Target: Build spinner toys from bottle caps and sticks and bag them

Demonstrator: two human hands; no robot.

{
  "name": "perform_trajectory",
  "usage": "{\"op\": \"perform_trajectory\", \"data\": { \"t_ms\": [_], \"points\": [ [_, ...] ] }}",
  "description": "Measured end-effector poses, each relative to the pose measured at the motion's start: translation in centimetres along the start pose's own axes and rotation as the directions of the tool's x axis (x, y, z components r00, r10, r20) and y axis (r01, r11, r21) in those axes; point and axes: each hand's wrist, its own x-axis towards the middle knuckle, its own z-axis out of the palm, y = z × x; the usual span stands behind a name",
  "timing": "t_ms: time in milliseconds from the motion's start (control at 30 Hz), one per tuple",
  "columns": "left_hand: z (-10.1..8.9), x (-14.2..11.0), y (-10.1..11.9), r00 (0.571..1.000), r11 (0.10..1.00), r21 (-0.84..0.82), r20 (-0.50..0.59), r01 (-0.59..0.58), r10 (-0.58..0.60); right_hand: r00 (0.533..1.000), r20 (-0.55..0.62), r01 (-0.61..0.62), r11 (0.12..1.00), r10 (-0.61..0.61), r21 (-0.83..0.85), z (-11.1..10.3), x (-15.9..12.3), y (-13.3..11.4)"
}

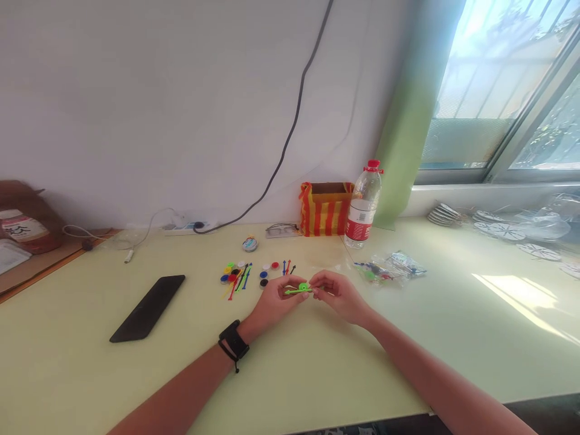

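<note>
A green arrow [292, 292] and a green disc [303, 287] are held together over the counter [290, 374], at the centre of the clock. The left hand [274, 300] is closed to a light pinch, with the arrow's shaft near its thumb and fingertips. The right hand [342, 299] is likewise pinched nearly shut, at the arrow's tail end beside the disc. Whether the two pieces are joined or merely touching cannot be told.

As for progress, one pair has been brought together. Just beyond the left hand, at eleven o'clock, loose discs [263, 275] in white, red, blue and black are set out, with a few loose arrows [289, 267] at their right. A mixed pile [233, 279] of discs and arrows is seen at ten o'clock; no joined pair can be made out there, so those pieces are judged to be unhandled or only sorted. More coloured pieces are contained in clear bags [403, 264] at two o'clock; whether these are sealed is not shown.

Farther back, a round tin [250, 243] is placed at eleven o'clock, glasses [281, 229] just short of twelve, and a striped box [327, 209] near twelve, with a bottle [361, 211] just beside it at one. A black slab [148, 308] is laid at nine.
</note>
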Motion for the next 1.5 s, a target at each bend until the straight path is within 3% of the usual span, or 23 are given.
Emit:
{"op": "perform_trajectory", "data": {
  "t_ms": [233, 667, 933, 1200, 1500],
  "points": [
    [0.1, -0.2, 0.0, 0.999, 1.0, 0.006, -0.053, -0.008, 0.008, 0.998, -0.064, 0.007, 0.989, -0.016, -0.146, 0.1, -0.2, -0.1],
    [0.2, -0.4, 0.3, 0.999, 0.998, 0.065, -0.029, -0.026, 0.028, 0.998, 0.064, 0.02, 0.947, 0.0, -0.319, -0.4, -0.6, -0.8],
    [-0.2, -0.6, -0.3, 0.999, 0.995, 0.1, -0.034, -0.01, 0.013, 0.999, 0.048, 0.036, 0.901, -0.017, -0.433, -0.3, -0.9, -1.2],
    [-0.2, -0.6, -0.2, 1.0, 0.998, 0.057, 0.017, 0.005, -0.006, 0.995, 0.089, 0.085, 0.88, -0.049, -0.467, 0.1, -1.1, -1.7],
    [-0.2, -0.6, -0.4, 1.0, 0.996, 0.084, -0.025, 0.013, -0.011, 0.995, 0.061, 0.102, 0.856, -0.083, -0.506, 0.2, -1.3, -1.4]
  ]
}}
